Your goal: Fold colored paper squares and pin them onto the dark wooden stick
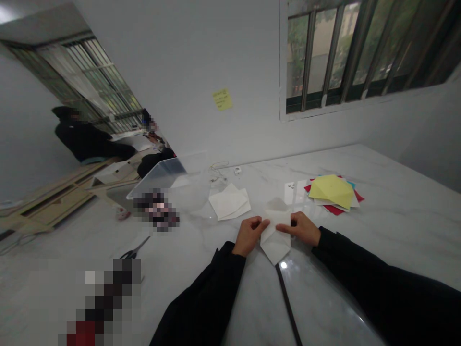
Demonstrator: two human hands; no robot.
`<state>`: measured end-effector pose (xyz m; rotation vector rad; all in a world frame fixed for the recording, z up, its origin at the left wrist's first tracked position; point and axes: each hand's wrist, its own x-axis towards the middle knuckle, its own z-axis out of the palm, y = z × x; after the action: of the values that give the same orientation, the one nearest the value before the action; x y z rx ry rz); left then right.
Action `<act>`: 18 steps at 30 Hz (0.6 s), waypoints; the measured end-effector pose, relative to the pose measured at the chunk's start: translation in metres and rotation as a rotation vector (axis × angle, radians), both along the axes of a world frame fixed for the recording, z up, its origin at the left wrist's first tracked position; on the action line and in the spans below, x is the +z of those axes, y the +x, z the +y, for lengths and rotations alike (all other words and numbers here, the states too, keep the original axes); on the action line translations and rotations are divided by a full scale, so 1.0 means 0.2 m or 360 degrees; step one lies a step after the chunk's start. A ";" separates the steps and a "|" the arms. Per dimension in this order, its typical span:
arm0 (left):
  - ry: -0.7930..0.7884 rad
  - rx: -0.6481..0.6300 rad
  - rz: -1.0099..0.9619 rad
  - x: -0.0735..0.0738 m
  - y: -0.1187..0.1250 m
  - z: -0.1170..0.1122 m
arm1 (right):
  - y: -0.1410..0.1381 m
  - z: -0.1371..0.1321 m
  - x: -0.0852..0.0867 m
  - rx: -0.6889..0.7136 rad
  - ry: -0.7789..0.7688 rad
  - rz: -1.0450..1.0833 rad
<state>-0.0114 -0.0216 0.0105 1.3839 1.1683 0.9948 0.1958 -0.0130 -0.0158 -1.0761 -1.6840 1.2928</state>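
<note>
My left hand [250, 235] and my right hand [298, 228] pinch the upper corners of a folded sheet of white paper [275, 240] from either side, its point aimed towards me. A second folded white sheet [228, 202] lies flat just beyond my left hand. Further right, a loose pile of origami paper [331, 191] in yellow, red, white and blue rests on the white marble table [396, 226]. Neither hand touches the pile.
Scissors [135, 248] lie at the table's left, near a clear plastic cover [169, 182] and a pixelated patch. A dark strip [288, 302] runs across the table near me. Beyond the table's left end, a person in black [84, 137] is by a barred window.
</note>
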 end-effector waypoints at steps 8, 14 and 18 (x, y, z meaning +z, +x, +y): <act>-0.0051 0.0141 -0.0212 -0.02 -0.02 0.04 | 0.00 -0.01 0.02 0.0095 -0.0062 0.0039; -0.0056 0.0111 -0.0313 -0.03 -0.02 0.04 | -0.01 -0.02 0.02 0.0148 -0.0040 0.0026; -0.0026 0.0113 -0.0339 -0.03 -0.02 0.04 | 0.00 -0.02 0.02 0.0173 -0.0042 0.0000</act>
<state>-0.0163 -0.0134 0.0051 1.1978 1.0695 1.1505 0.1951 -0.0168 -0.0122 -1.0116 -1.7507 1.3869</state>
